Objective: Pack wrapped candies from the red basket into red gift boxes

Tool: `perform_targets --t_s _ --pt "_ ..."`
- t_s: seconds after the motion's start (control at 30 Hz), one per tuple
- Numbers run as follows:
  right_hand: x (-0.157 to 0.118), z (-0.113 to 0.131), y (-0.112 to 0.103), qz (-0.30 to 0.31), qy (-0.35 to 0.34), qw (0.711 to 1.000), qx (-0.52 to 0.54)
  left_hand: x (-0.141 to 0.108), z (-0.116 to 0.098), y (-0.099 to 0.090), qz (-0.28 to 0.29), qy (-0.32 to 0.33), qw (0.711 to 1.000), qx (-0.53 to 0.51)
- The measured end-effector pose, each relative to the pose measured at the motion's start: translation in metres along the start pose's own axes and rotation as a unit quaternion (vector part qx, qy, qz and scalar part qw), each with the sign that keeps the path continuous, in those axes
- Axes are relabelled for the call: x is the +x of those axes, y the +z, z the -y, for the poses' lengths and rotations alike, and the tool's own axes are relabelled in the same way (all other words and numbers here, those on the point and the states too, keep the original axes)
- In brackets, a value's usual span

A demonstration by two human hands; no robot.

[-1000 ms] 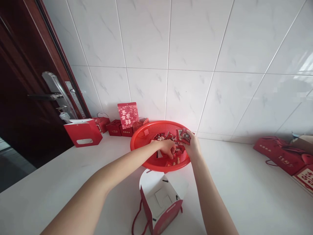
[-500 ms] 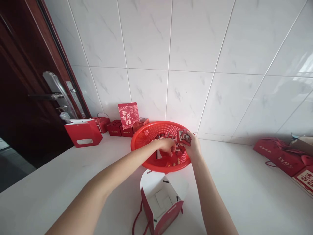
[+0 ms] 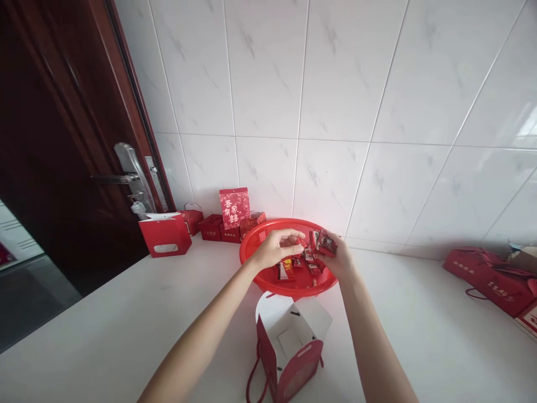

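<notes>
Over the red plastic basket [image 3: 293, 291], my right hand [image 3: 344, 258] grips several small wrapped candies [image 3: 326, 243] in dark red wrappers. My left hand [image 3: 273, 248] hovers on the basket's left side, fingers curled towards the right hand and closed on a red-wrapped candy [image 3: 300, 243], which they partly hide. More wrapped candies [image 3: 287, 270], one with yellow print, lie in the basket below both hands. In front of the basket stands an open red gift box [image 3: 296, 374] with a white inside and a red cord handle; I see only its bare bottom inside.
A red bag-like box [image 3: 165, 237] with an oval cut-out stands left, beside small dark red boxes [image 3: 211, 228] and an upright printed card [image 3: 235, 208]. Red boxes [image 3: 489, 280] lie far right. A tiled wall [image 3: 268, 84] bounds the white table [image 3: 201, 280]; a door [image 3: 71, 129] is at left.
My left hand has risen out of the candies with a red-wrapped one in its fingers. My right hand still holds its candies. The whole view has shifted, so everything appears further right and slightly lower.
</notes>
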State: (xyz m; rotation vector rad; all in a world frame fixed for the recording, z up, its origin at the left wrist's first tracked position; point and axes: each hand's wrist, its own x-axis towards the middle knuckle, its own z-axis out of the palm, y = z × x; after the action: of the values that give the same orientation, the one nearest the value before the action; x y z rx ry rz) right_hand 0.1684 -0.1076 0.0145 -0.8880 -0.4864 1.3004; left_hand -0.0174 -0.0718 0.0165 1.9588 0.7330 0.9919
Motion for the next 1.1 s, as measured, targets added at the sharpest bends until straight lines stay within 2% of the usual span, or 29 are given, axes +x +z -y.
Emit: perform_targets --t_s 0.23,0.4,0.53,0.77,0.97,1.1 --pt "-0.035 0.016 0.005 0.049 -0.021 0.998 -0.038 -0.019 -0.019 0.002 0.001 -0.021 0.997 -0.077" --pt "-0.052 0.020 0.003 0.050 -0.064 0.991 -0.102 -0.023 -0.016 0.007 0.008 -0.025 0.993 -0.119" --pt "-0.053 0.019 0.002 0.029 -0.079 0.991 -0.106 -0.022 -0.008 0.008 0.003 -0.016 0.995 -0.102" --pt "-0.047 0.015 0.001 0.013 -0.071 0.987 -0.144 -0.016 -0.001 0.008 -0.036 -0.037 0.999 -0.005" --pt "-0.048 0.010 0.001 0.046 -0.062 0.977 -0.197 -0.018 -0.007 0.019 -0.008 -0.015 0.998 -0.064" --pt "-0.050 0.007 0.000 0.071 -0.072 0.965 -0.242 -0.019 -0.004 0.022 -0.022 -0.019 0.998 -0.053"
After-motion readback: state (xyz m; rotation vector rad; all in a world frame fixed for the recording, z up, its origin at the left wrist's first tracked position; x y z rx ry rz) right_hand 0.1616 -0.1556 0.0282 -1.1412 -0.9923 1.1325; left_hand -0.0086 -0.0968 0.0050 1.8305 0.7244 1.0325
